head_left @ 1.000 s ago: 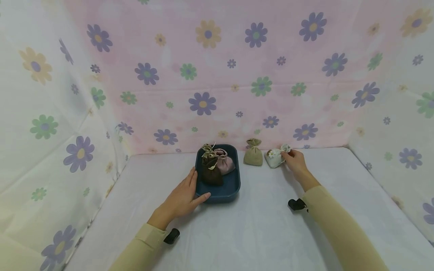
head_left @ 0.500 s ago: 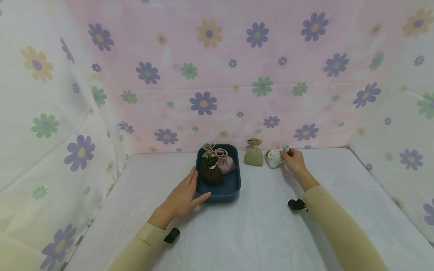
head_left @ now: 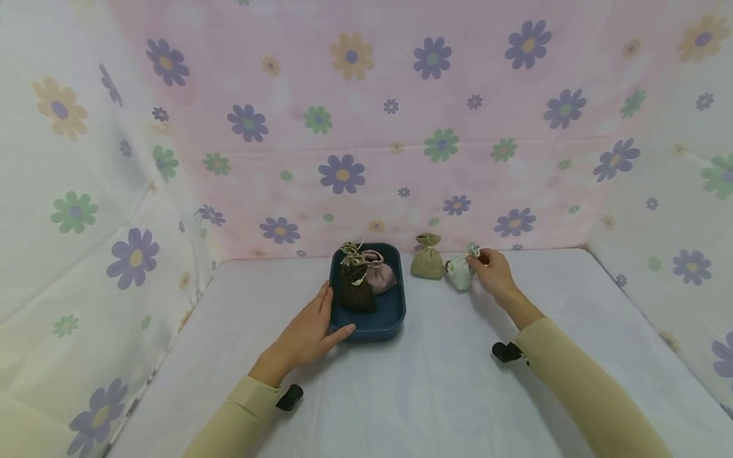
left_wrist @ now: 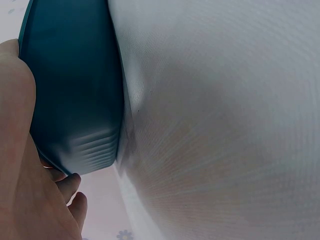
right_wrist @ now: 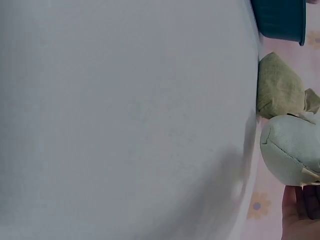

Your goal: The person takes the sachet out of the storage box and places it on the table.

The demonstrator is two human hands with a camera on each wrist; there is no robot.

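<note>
My right hand (head_left: 495, 275) pinches the gathered neck of a small pale drawstring pouch (head_left: 459, 273). In the right wrist view this pouch (right_wrist: 291, 150) hangs tilted, its base raised off the white surface. Close beside it on the left stands an olive-green pouch (head_left: 427, 259), upright and tied. My left hand (head_left: 307, 327) rests against the left side of a dark blue tray (head_left: 375, 334), fingers straight along the wall, thumb at the near rim. Inside the tray lie a dark brown pouch (head_left: 358, 298), a dusty-pink pouch (head_left: 380, 277) and an olive-brown one (head_left: 352, 252), partly hidden.
A white cloth covers the table (head_left: 401, 394). Flower-printed pink fabric (head_left: 378, 127) rises directly behind the pouches, and similar pale fabric walls stand at left and right. Black wrist devices (head_left: 290, 397) sit under both sleeves.
The pale pouch has tipped more upright and come slightly toward me and left, lifted by my right hand. My left hand and the tray have stayed in place.
</note>
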